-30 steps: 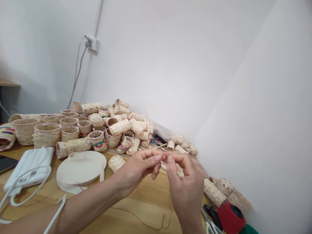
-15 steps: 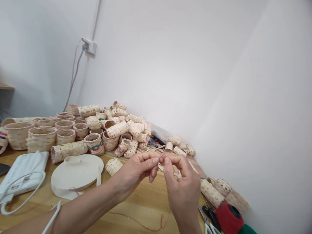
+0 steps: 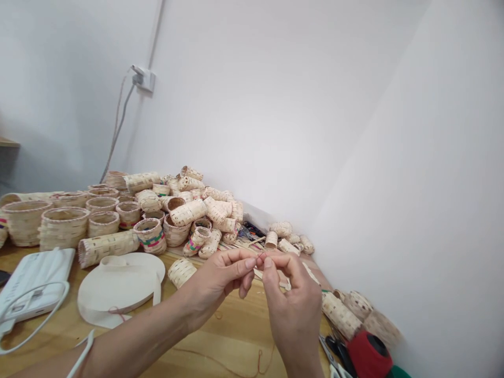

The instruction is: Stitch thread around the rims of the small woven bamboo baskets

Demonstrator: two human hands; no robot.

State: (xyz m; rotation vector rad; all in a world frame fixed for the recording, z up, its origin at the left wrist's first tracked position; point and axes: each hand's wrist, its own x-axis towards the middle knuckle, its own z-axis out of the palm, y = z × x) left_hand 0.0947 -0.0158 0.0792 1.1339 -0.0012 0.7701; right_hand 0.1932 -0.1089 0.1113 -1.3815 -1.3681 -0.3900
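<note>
My left hand [image 3: 232, 270] and my right hand [image 3: 293, 289] meet fingertip to fingertip above the table. Between them they pinch a thin red thread [image 3: 261, 256], which makes a small loop at the fingertips. Each hand has thumb and forefinger pressed together. More of the thread trails on the wooden tabletop [image 3: 236, 325] below my right hand. Whether a needle is also held is too small to tell. A small woven basket [image 3: 181, 272] lies on its side beside my left wrist.
Many woven baskets [image 3: 189, 212] are heaped along the wall. On the left lie a roll of cream ribbon [image 3: 122, 281] and a white power bank [image 3: 37, 283] with its cable. Scissors [image 3: 333, 357] and a red spool [image 3: 369, 354] sit at the lower right, near more baskets [image 3: 342, 315].
The view has shifted slightly, so the scene sits a little lower and to the left. Both hands keep nearly the same pinch on the thread.
</note>
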